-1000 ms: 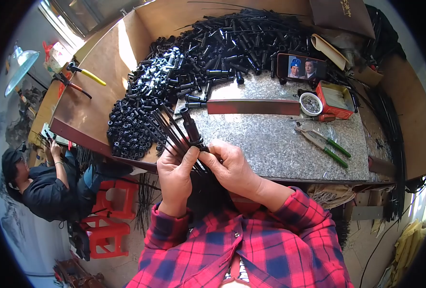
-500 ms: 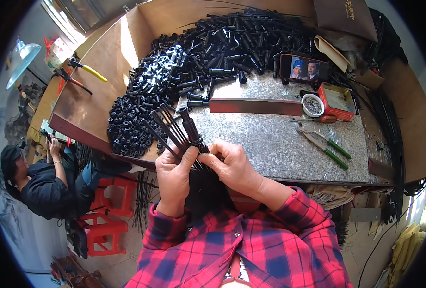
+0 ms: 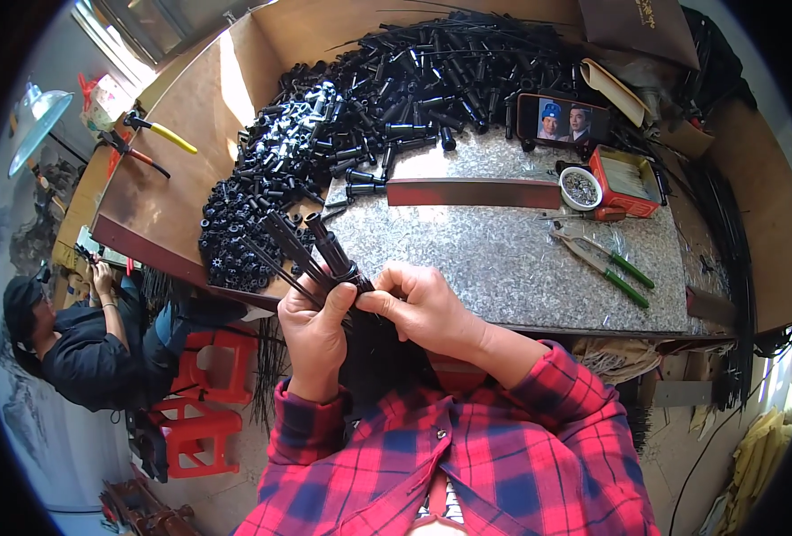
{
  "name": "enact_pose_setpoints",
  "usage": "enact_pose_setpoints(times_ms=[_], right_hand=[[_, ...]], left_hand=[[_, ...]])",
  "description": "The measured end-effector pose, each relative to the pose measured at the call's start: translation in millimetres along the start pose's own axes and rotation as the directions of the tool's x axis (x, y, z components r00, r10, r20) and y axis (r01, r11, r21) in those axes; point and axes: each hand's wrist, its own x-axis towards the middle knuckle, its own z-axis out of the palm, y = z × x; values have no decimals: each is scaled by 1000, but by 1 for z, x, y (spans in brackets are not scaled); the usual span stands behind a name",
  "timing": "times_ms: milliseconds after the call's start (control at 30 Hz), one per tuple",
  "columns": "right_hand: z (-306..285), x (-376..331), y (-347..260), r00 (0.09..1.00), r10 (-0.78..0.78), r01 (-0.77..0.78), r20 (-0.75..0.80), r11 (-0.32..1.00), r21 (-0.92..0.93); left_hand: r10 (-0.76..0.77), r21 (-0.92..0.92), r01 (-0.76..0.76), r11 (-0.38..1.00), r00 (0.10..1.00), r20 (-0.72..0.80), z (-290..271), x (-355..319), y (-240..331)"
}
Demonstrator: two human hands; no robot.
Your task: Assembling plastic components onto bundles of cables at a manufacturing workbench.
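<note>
The black tube [image 3: 331, 253] is slender and has a round open upper end; it is held tilted, with its top toward the left; a wider collar goes around its lower part (fingers cover what is below); the thin black rods [image 3: 296, 248] are straight and spread in a loose fan, just left of the tube.

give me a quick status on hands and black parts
Left grip closed around thin black strips. Right grip at lower end of black tube. Green-handled pliers lie apart, out of the way.

1 fisheye view: from head, facing down, hands [image 3: 427, 308] near.
</note>
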Motion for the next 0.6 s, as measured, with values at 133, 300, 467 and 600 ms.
enact_pose_setpoints(times_ms=[133,300,467,600], right_hand=[[-4,4,-1,989,106,-121,98,979,165],[-7,8,-4,960,149,-216,235,933,288],[-5,11,-4,964,130,-207,231,914,349],[-3,13,-1,973,104,-176,205,912,371]], left_hand=[[12,6,-13,1000,999,50,-11,0,-3],[19,-29,-16,999,993,119,-21,0,-3],[-17,-44,29,999,968,252,-25,9,4],[69,-55,-56,997,958,278,-26,17,3]])
